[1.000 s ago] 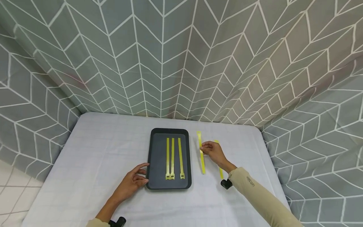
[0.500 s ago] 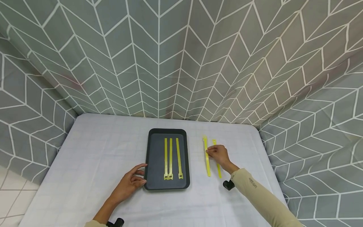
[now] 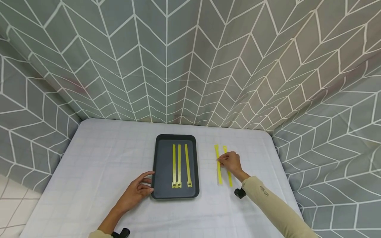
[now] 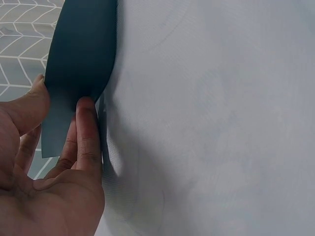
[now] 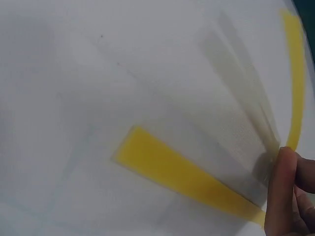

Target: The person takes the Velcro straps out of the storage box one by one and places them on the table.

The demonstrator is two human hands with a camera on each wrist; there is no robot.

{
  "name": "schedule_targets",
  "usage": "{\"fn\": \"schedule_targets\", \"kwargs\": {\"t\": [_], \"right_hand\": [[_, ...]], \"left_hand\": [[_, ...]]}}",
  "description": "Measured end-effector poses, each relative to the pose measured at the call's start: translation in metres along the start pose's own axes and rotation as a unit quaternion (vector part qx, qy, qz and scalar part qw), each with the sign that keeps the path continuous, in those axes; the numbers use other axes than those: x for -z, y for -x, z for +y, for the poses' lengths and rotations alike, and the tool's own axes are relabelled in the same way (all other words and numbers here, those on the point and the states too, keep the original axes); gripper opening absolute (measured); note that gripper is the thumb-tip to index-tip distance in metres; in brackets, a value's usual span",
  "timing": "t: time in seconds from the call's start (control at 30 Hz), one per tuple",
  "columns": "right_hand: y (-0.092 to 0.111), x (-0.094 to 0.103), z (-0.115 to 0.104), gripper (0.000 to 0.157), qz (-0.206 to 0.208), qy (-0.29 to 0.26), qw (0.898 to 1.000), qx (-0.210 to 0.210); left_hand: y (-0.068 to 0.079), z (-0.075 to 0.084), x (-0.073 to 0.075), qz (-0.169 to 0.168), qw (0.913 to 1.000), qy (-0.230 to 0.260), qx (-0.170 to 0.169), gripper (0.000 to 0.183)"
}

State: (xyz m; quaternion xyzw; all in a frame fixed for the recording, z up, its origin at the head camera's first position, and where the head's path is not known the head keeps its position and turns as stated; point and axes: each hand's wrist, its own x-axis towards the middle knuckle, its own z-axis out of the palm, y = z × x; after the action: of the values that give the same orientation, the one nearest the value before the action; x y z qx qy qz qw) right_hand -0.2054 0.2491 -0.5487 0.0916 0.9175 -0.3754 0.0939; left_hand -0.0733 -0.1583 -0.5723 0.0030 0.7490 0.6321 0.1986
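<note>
My right hand (image 3: 230,162) pinches a yellow hook-and-loop cable tie (image 3: 218,172) between thumb and fingertips, right of the dark grey tray (image 3: 163,165). In the right wrist view the held tie (image 5: 295,73) curves upward from my fingertips, with its shadow on the cloth. A second yellow cable tie (image 3: 230,179) lies beside it on the right, partly hidden by my hand; its tail (image 5: 172,179) shows in the right wrist view. Three cable ties (image 3: 179,165) lie lengthwise in the tray, slotted heads towards me. My left hand (image 3: 135,191) holds the tray's left side, its rim (image 4: 81,54) between thumb and fingers.
A white cloth (image 3: 113,145) covers the table under the tray. Grey curtains with white zigzag lines (image 3: 178,66) hang behind and on both sides. Floor tiles (image 3: 15,201) show at the lower left.
My right hand has moved right with its cable tie, away from the tray and closer to the other loose tie. My left hand has stayed on the tray. The head view has shifted slightly.
</note>
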Motion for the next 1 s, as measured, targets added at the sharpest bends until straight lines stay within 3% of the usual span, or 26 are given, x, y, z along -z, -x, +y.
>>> {"fn": "schedule_targets", "kwargs": {"t": [0.4,1.0], "right_hand": [[0.0023,0.0011,0.0003,0.01,0.005,0.03,1.0,0.006],[0.0002,0.0019,0.0007,0.012,0.016,0.076,0.997,0.025]], "left_hand": [[0.0012,0.002,0.002,-0.002,0.9998,0.011,-0.015,0.067],[0.0011,0.0033,-0.0003,0.007,0.9999,0.008,0.003,0.067]]}}
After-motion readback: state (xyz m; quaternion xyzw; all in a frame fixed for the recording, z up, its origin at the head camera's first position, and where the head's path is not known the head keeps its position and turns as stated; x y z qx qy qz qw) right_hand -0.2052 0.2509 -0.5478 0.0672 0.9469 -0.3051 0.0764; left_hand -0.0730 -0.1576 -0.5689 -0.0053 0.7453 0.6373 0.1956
